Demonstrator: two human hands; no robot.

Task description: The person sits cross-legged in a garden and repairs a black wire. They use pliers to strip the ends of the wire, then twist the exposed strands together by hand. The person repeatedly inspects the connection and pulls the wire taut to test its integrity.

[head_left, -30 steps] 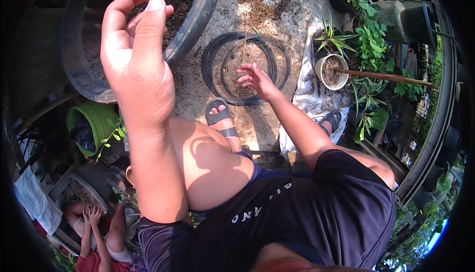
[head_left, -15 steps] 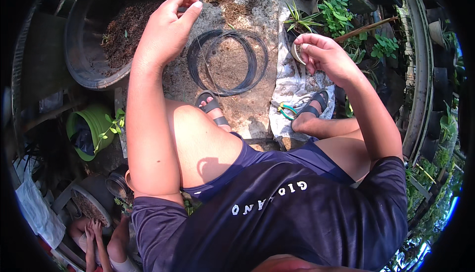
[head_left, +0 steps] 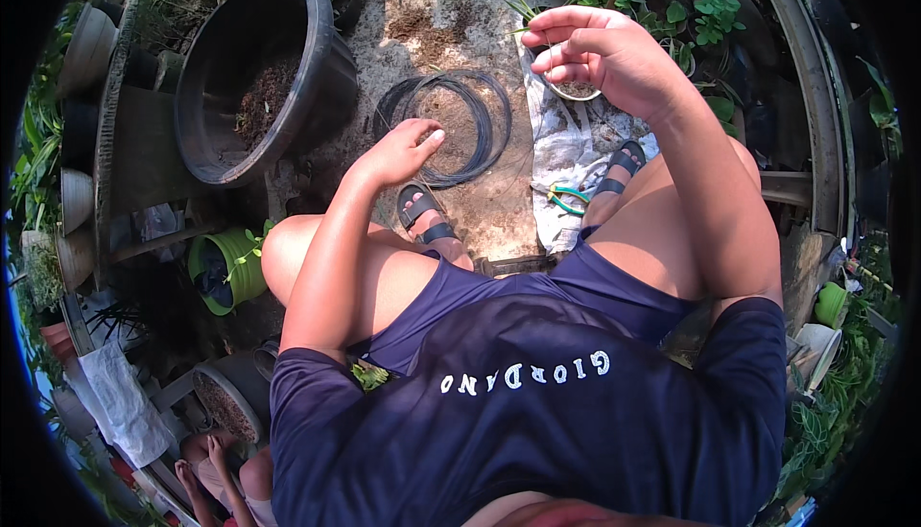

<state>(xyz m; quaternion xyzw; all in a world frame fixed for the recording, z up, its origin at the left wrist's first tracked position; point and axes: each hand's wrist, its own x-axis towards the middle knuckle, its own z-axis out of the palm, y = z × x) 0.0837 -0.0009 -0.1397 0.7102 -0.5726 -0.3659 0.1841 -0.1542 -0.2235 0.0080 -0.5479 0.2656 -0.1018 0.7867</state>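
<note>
My left hand [head_left: 400, 153] hovers over the near left edge of a coil of thin dark wire [head_left: 504, 129] lying on the ground. Its fingers are bent together with the thumb against them; whatever they may hold is too fine to make out. Raised further forward, my right hand [head_left: 614, 55] has curled fingers and the thumb drawn in toward them, perhaps around something very thin. Behind and below it is the pale rim of a small round pot [head_left: 576, 95], partly covered by my fingers. Green-handled pliers [head_left: 570, 198] lie beside my right foot.
A large black tub [head_left: 321, 76] with dark soil [head_left: 261, 110] stands at the left. A white sheet [head_left: 554, 148] lies under the pliers. A green pot [head_left: 242, 268] is by my left knee, leafy plants [head_left: 720, 17] at the far right. Another person's hands [head_left: 216, 455] show lower left.
My left hand has come down and right, from beside the tub to the wire coil. The right hand has risen forward, its fingers more spread. The view has shifted, showing more of the tub.
</note>
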